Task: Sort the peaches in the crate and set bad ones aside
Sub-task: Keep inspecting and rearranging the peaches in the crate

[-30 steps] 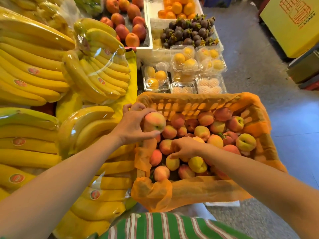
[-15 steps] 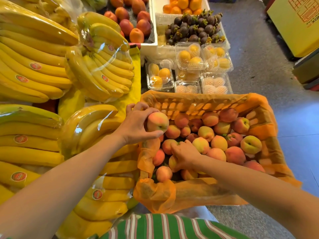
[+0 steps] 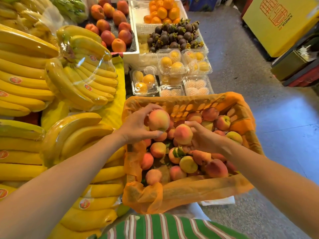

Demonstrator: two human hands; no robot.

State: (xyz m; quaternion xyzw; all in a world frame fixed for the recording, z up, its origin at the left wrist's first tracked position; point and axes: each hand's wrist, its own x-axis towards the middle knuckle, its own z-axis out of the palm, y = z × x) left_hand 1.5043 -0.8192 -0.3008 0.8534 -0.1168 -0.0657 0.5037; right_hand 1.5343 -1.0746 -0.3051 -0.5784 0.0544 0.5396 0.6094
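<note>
Both hands over the crate (image 3: 241,107): left grip (image 3: 136,128) wrapped round a peach (image 3: 158,119) at 11 o'clock, right grip (image 3: 203,138) closed on another peach (image 3: 183,134) mid-crate, the two nearly touching.

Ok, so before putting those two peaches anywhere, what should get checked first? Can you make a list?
1. Left hand has a firm grip on its peach: ok, fingers wrap around it.
2. Right hand holds the second peach securely: ok.
3. Both peaches are lifted clear of the pile in the crate: ok.
4. Bruises or rot on the sides facing the camera: ok, none visible.
5. Hidden undersides of both peaches: cannot tell, turn them over first.
6. A spot set out for bad ones: cannot tell; only bananas lie beside the crate.
</note>
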